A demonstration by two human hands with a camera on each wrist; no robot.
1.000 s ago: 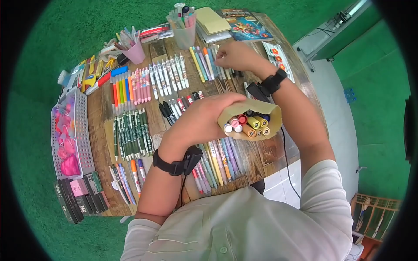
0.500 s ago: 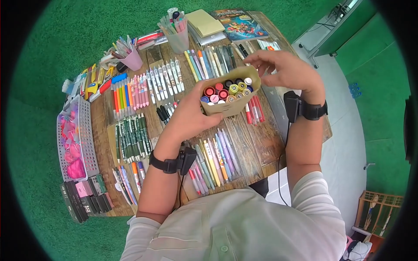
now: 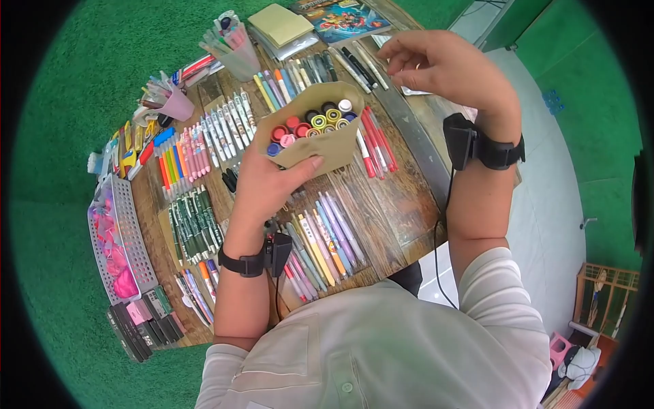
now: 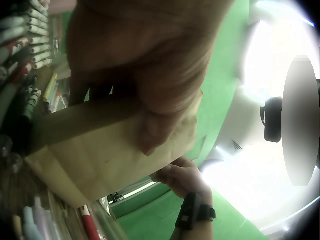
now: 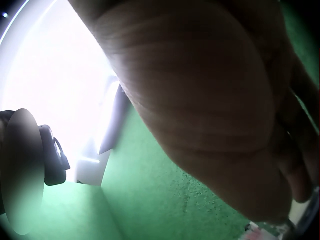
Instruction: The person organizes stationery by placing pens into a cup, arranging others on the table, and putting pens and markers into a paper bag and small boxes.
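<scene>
In the head view a kraft paper bag [image 3: 334, 153] full of capped markers [image 3: 319, 121] is gripped by my left hand [image 3: 262, 184], thumb on its near side. The left wrist view shows the thumb pressed on the bag [image 4: 105, 155]. My right hand [image 3: 456, 71] hovers right of the bag with bent, spread fingers and nothing visible in them, above the table's right part. Red pens [image 3: 381, 140] lie just right of the bag. Black and white pens [image 3: 354, 68] lie between the bag and my right hand.
Rows of pens [image 3: 327, 235] cover much of the wooden table [image 3: 402, 225]. Cups of pens [image 3: 240, 58] [image 3: 177, 107], paper pads [image 3: 281, 26] and a comic book [image 3: 344, 20] stand or lie at the back; a perforated basket [image 3: 136, 238] is at left.
The bag and my left hand have moved left, and the bag has tipped more upright. My right hand has left the pens at the back and moved right. Red pens have come into view.
</scene>
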